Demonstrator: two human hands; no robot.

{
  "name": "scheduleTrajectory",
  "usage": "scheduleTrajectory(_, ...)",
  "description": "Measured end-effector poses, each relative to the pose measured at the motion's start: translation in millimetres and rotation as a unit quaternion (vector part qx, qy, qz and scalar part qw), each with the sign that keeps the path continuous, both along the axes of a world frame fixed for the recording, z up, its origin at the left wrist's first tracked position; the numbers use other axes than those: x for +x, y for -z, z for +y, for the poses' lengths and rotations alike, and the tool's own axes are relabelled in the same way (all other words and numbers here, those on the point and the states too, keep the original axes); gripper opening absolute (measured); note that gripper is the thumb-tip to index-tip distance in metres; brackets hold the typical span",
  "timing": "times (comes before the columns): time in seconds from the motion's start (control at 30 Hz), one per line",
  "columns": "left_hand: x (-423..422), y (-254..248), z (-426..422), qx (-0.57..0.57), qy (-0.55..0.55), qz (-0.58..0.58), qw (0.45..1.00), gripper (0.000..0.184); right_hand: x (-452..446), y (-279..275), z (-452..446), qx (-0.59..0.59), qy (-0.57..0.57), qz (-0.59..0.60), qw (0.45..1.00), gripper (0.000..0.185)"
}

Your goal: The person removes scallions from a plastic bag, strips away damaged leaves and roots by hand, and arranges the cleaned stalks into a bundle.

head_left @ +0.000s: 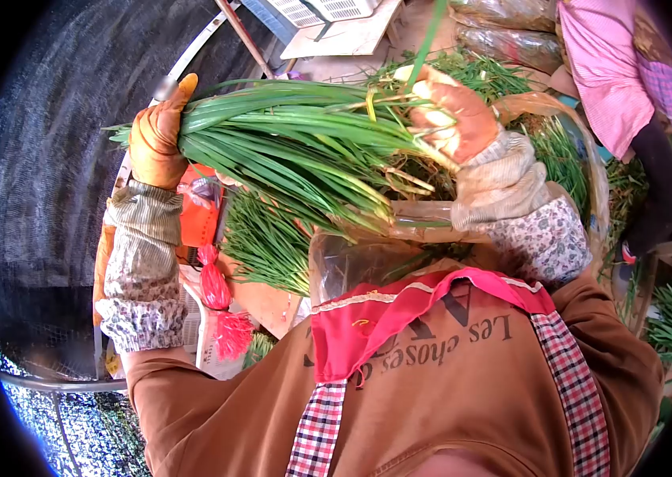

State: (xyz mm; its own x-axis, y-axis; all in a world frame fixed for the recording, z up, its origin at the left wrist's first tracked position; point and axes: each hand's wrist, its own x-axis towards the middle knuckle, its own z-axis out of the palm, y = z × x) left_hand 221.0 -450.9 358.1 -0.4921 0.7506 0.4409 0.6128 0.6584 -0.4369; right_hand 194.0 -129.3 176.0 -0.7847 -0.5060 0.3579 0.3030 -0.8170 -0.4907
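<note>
A large bunch of garlic chives (296, 139) stretches sideways between my two hands, its pale stem ends to the right. My left hand (159, 141), in an orange work glove, grips the leafy end; its fingers are partly hidden behind the leaves. At the stem end my right hand (463, 119), in a matching glove, holds the pale stalks, and a single green leaf sticks up above it. A yellowish tie (370, 103) shows around part of the bunch near the stems. Below it lies another bunch of chives (268, 242).
A clear plastic bag (352, 258) lies in front of my apron, near a red plastic string bundle (214, 280). Loose chives (487, 75) lie beyond my right hand. A person in a pink checked top (608, 71) is at the right. A white crate (316, 11) stands at the back.
</note>
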Motion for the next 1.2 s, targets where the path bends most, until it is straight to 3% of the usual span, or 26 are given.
scheduleTrajectory(0.13,4.4,24.8,-27.9,0.170,-0.044,-0.095,0.980,0.040,-25.0,9.3,56.6,0.072,0.033,0.113,0.990,0.030)
scheduleTrajectory(0.17,18.0,37.1,-27.6,0.191,-0.049,-0.084,0.977,0.044,-27.8,9.6,67.0,-0.026,-0.046,0.096,0.994,0.032)
scheduleTrajectory(0.23,45.5,61.7,-26.9,0.234,-0.057,-0.061,0.969,0.055,-47.5,26.2,92.3,-0.038,-0.033,0.112,0.992,0.035)
scheduleTrajectory(0.27,68.8,70.3,-21.1,0.156,-0.090,0.032,0.983,0.059,-41.7,23.3,102.2,0.004,0.002,0.073,0.997,0.032)
scheduleTrajectory(0.3,89.1,94.5,-35.6,0.302,-0.123,-0.084,0.941,0.057,-50.9,32.7,113.1,-0.030,-0.047,0.120,0.991,0.030)
scheduleTrajectory(0.37,133.1,138.0,-35.4,0.307,-0.182,-0.075,0.931,0.047,-77.7,53.7,112.6,0.077,-0.072,0.198,0.974,0.030)
scheduleTrajectory(0.4,155.1,159.8,-35.4,0.308,-0.211,-0.072,0.925,0.043,-89.1,72.9,103.0,0.218,-0.050,0.230,0.947,0.031)
scheduleTrajectory(0.47,220.0,225.1,-54.9,0.103,-0.482,-0.157,0.856,0.049,-106.7,117.0,79.3,0.481,-0.014,0.295,0.826,0.033)
scheduleTrajectory(0.53,246.0,244.6,-54.2,0.175,-0.444,-0.254,0.841,0.055,-90.7,124.8,51.3,0.665,0.048,0.333,0.667,0.039)
scheduleTrajectory(0.57,251.3,260.6,-62.7,0.192,-0.424,-0.225,0.856,0.060,-67.5,115.0,34.0,0.730,0.077,0.329,0.594,0.044)
scheduleTrajectory(0.6,254.6,280.8,-76.1,0.208,-0.401,-0.196,0.870,0.064,-10.4,85.5,-1.8,0.764,0.120,0.296,0.561,0.053)
scheduleTrajectory(0.67,262.2,291.5,-78.1,0.232,-0.391,-0.192,0.870,0.072,4.4,77.7,-43.8,0.743,-0.012,0.224,0.631,0.078)
scheduleTrajectory(0.73,260.2,275.1,-62.5,0.243,-0.408,-0.242,0.846,0.080,25.4,76.2,-74.5,0.749,-0.048,0.214,0.625,0.092)
scheduleTrajectory(0.77,259.2,270.2,-55.1,0.240,-0.400,-0.228,0.855,0.084,37.2,74.7,-87.6,0.768,-0.018,0.250,0.589,0.086)
scheduleTrajectory(0.83,255.7,266.0,-42.9,0.219,-0.378,-0.154,0.886,0.061,62.9,63.7,-102.5,0.776,0.018,0.334,0.534,0.079)
scheduleTrajectory(0.87,254.1,266.2,-40.1,0.209,-0.366,-0.115,0.899,0.051,71.0,37.9,-112.2,0.828,-0.026,0.395,0.397,0.082)
scheduleTrajectory(0.9,254.5,270.8,-43.2,0.258,-0.326,-0.158,0.896,0.052,80.0,42.2,-116.5,0.815,0.038,0.445,0.370,0.079)
scheduleTrajectory(0.93,258.9,274.8,-44.4,0.223,-0.364,-0.169,0.888,0.052,86.4,47.8,-121.0,0.795,0.099,0.491,0.341,0.076)
scheduleTrajectory(0.97,259.6,272.2,-39.3,0.188,-0.400,-0.177,0.879,0.052,85.9,46.2,-127.7,0.791,0.059,0.513,0.329,0.064)
scheduleTrajectory(1.0,260.1,270.7,-35.8,0.153,-0.437,-0.185,0.867,0.052,87.9,49.9,-131.0,0.776,0.055,0.520,0.351,0.046)
scheduleTrajectory(1.07,258.7,272.6,-37.0,0.149,-0.494,-0.225,0.826,0.054,76.6,72.3,-127.6,0.693,0.071,0.480,0.533,0.029)
scheduleTrajectory(1.1,258.3,273.0,-36.4,0.155,-0.494,-0.227,0.825,0.054,75.0,74.5,-121.0,0.589,0.166,0.439,0.658,0.020)
scheduleTrajectory(1.13,257.7,273.8,-36.4,0.166,-0.488,-0.226,0.827,0.054,63.2,70.6,-109.1,0.633,0.034,0.269,0.725,0.018)
scheduleTrajectory(1.17,258.0,274.1,-36.4,0.172,-0.479,-0.222,0.832,0.054,49.3,85.8,-102.0,0.575,0.068,0.102,0.809,0.020)
scheduleTrajectory(1.2,258.2,274.5,-36.7,0.175,-0.472,-0.218,0.836,0.054,16.2,109.9,-81.7,0.651,0.263,0.297,0.647,0.023)
